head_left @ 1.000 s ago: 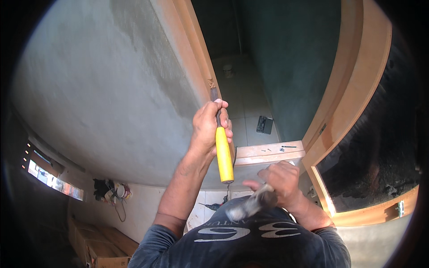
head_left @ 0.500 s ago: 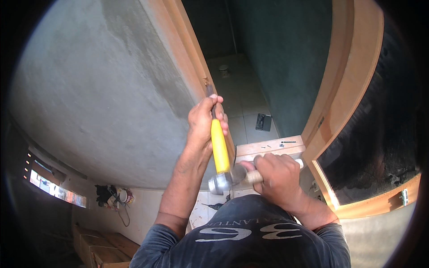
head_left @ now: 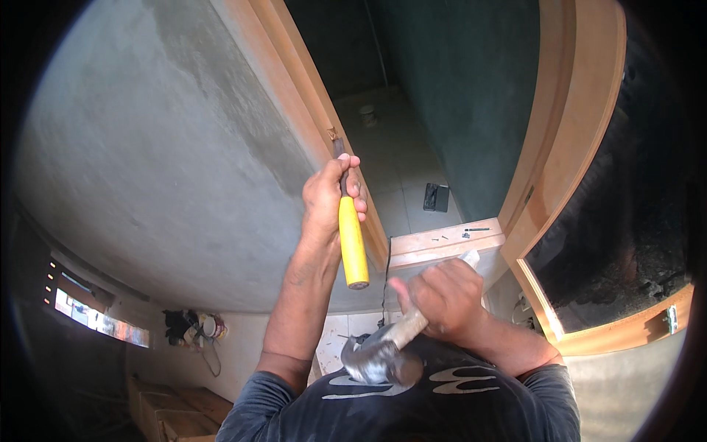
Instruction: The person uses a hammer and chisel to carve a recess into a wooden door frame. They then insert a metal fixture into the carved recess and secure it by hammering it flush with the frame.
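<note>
My left hand (head_left: 329, 197) is wrapped round the metal shank of a chisel (head_left: 353, 243) with a yellow handle. The chisel's tip rests at a small chipped recess (head_left: 332, 134) in the wooden door frame (head_left: 309, 85). My right hand (head_left: 448, 298) grips the pale wooden handle of a hammer (head_left: 383, 359). The hammer's metal head hangs low in front of my dark shirt, apart from the chisel's butt end.
A wooden sill (head_left: 449, 241) with screws and small metal pieces crosses the doorway. Beyond it, a dark flat object (head_left: 436, 197) lies on the tiles. At right stands a wood-framed door (head_left: 582, 169) with a dark panel; cardboard boxes (head_left: 173, 409) sit lower left.
The hammer head has come away from the chisel's butt end and dropped down toward my body. My left hand still holds the chisel at the door frame.
</note>
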The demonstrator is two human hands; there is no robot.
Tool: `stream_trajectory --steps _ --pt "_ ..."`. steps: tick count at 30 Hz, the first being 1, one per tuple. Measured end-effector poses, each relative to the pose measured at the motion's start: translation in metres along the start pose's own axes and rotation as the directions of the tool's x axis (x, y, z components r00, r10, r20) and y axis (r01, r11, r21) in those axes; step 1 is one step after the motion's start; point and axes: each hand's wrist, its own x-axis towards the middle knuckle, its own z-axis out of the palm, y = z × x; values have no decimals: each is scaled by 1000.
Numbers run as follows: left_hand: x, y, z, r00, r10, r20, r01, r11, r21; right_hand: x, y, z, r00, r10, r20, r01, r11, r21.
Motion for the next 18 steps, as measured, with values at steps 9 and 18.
stream_trajectory --steps 9,18 --pt "2 -1 0 1000 22 -7 -22 998 50 1 13 5 968 188 169 -212 968 135" --pt "-30 -70 44 983 159 -91 -169 978 -123 -41 31 -22 848 417 326 -514 502 695"
